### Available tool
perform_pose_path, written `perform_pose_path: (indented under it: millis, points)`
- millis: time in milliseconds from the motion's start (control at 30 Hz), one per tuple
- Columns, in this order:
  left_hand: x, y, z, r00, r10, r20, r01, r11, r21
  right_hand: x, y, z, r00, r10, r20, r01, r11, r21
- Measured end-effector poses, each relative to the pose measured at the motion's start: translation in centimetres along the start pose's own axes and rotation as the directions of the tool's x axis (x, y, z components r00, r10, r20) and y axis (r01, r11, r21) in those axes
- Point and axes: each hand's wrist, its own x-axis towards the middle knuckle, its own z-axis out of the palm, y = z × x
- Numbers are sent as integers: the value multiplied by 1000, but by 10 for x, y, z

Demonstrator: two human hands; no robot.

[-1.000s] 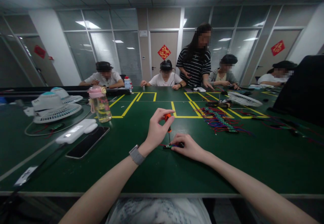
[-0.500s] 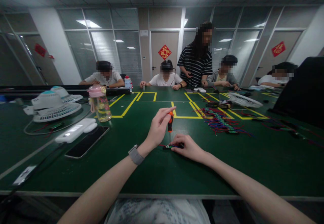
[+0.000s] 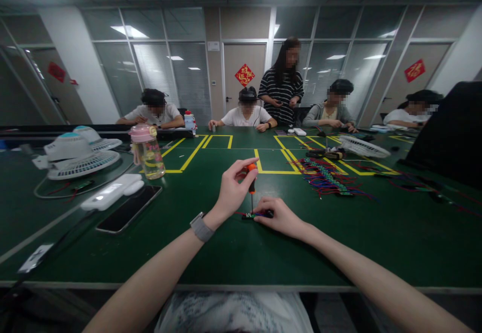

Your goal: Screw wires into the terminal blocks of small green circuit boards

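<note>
"Starting with the hands, how do they stand?"

"Apart but near: the left hand (image 3: 236,185) is closed around the handle of an orange-and-black, slim-shafted screwdriver (image 3: 252,188), and the right hand (image 3: 276,216) pinches the right end of a small, flat green circuit board (image 3: 247,216)"

"And where is the board?"

"Flat on the smooth dark green tabletop (image 3: 226,262), with the screwdriver nearly upright over it, tip down at the board; I cannot tell what the tip sits on"

"How would each handle?"

"I'd judge the screwdriver light and stiff, best taken high on the handle with thumb and fingertips, so it can turn without leaning. The board looks almost weightless and rigid, so it would likely skid or twist if nobody pinned it"

"Pinned where?"

"By its edges, clear of the shaft. The thin red wire (image 3: 240,213) at its left end looks soft, and I'd guess its joint is the fragile part, so no tugging there. On the right, the fingers hide exactly what they press"
</note>
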Motion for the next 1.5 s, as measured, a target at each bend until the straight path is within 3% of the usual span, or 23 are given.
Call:
perform_pose_path:
  millis: [100,300,467,667,833,1000,1167,1367,1500]
  points:
    - [0,1,0,997,64,-51,-57,991,119,0,1,0,1000,-7,-5,7,1000,-2]
    - [1,0,1,999,-25,40,28,996,-79,-1,1,0,1000,-9,1,9,1000,4]
    - [0,-1,0,994,92,-57,-83,987,137,0,0,0,1000,-8,3,8,1000,-10]
    - [0,0,2,998,-35,49,40,994,-97,0,1,0,1000,1,7,-1,1000,6]
    - [0,-1,1,997,62,-39,-58,992,113,-1,1,1,1000,0,2,0,1000,5]
    - [0,-2,2,998,-40,52,44,995,-88,-1,1,1,1000,-4,0,4,1000,11]
    - [-1,1,0,995,90,-39,-81,978,194,0,2,0,1000,-4,1,4,1000,-1]
    - [-2,0,2,999,-12,38,16,996,-90,1,1,0,1000,-2,10,2,1000,-7]
    - [0,-2,1,998,33,-55,-31,999,34,0,1,0,1000,1,7,-1,1000,-1]
